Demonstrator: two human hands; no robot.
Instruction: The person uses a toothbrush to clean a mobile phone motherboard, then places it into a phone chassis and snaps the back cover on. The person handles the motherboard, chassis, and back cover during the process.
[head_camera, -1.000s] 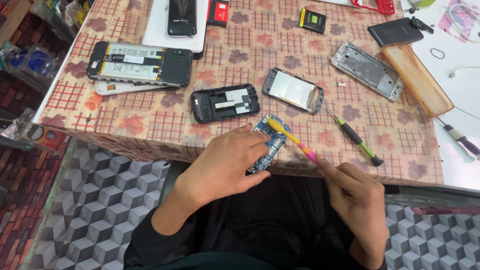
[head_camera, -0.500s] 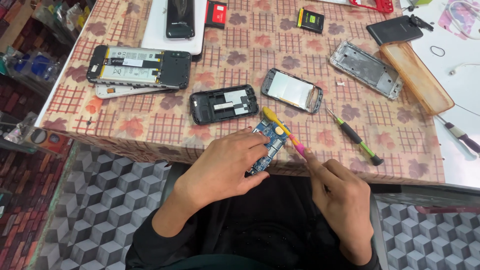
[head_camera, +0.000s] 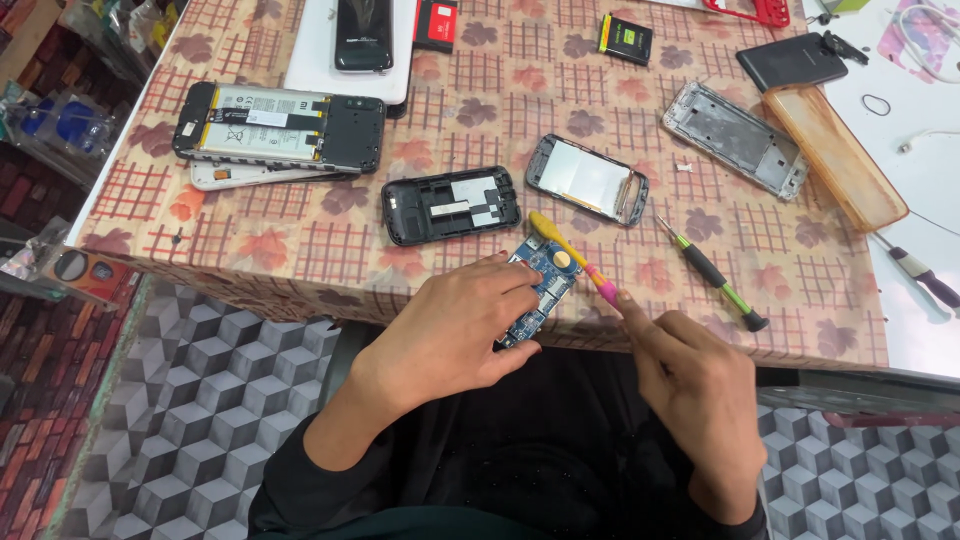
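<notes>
At the near edge of the table (head_camera: 300, 260), which wears a checked cloth with leaf prints, the left hand (head_camera: 450, 330) lies over a small blue circuit board (head_camera: 540, 290), fingers curled and pressed on it, thumb under its near end. The right hand (head_camera: 690, 385) pinches the pink end of a yellow and pink pry tool (head_camera: 572, 255) between thumb and forefinger; the yellow tip rests on the far end of the board.

Just beyond the board lie two phone parts: a black back shell (head_camera: 450, 205) to the left and a screen frame (head_camera: 588, 180) to the right. A green and black screwdriver (head_camera: 712, 275) lies just right of the pry tool, apart from it. Farther left sits an opened phone (head_camera: 280, 125) with its battery showing, stacked on a white piece. At the far edge a black phone (head_camera: 362, 35) rests on a white tablet. To the far right are a metal frame (head_camera: 735, 138), an orange tray (head_camera: 835, 155), a dark phone (head_camera: 792, 62) and a loose battery (head_camera: 626, 38). A second screwdriver (head_camera: 925, 275) lies at the right edge.
</notes>
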